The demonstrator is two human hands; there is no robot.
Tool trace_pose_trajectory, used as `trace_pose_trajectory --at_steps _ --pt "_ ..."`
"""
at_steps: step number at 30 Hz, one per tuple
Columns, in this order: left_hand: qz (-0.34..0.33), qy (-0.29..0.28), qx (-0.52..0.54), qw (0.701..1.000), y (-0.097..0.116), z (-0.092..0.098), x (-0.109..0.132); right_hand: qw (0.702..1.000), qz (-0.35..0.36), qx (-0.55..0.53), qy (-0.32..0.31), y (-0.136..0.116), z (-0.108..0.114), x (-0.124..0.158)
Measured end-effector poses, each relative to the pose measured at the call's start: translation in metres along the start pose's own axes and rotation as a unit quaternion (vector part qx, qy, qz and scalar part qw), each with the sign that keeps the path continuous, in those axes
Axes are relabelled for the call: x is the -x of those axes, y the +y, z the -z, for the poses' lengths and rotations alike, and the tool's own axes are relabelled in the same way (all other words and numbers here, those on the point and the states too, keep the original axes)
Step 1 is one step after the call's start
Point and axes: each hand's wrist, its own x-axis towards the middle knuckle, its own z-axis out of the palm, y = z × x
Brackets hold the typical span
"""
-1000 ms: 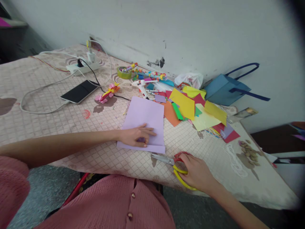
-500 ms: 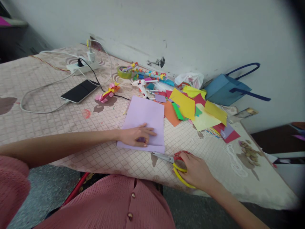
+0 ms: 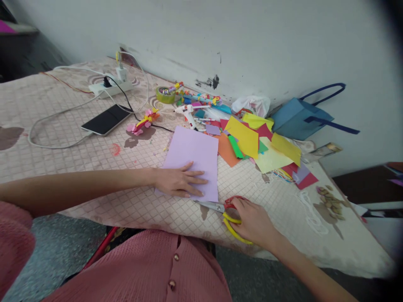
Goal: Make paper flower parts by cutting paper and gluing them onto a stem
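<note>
A sheet of lilac paper (image 3: 193,147) lies on the patterned tablecloth in front of me. Flat on its near part rests my left hand (image 3: 179,181), fingers spread toward the right. My right hand (image 3: 253,222) is wrapped around the handles of a pair of scissors (image 3: 217,206), one handle red and one yellow. The blades point left along the sheet's near edge, and their tips reach the paper's edge. Whether the paper lies between the blades I cannot tell.
Coloured paper pieces (image 3: 242,136) lie beyond the sheet at right, near a white glue gun (image 3: 187,113) and a tape roll (image 3: 165,95). A blue bag (image 3: 300,119) leans by the wall. At left are a phone (image 3: 107,120) and a power strip (image 3: 110,88) with cables.
My left hand has flattened and spread its fingers; the fold along the sheet's near edge no longer shows. The scissors in my right hand have shifted slightly left.
</note>
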Motion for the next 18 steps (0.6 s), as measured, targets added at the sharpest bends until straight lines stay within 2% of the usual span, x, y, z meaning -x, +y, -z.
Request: trace_pose_trajectory --at_steps 9,18 --pt "-0.016 0.013 -0.008 1.000 -0.0077 -0.0053 0.0027 1.000 0.004 -0.001 -0.029 0.0013 -0.0005 -0.0056" --pt "0.005 -0.028 -0.027 0.999 -0.0051 -0.0019 0.0020 1.000 0.020 -0.004 -0.016 0.0034 -0.0002 -0.0037"
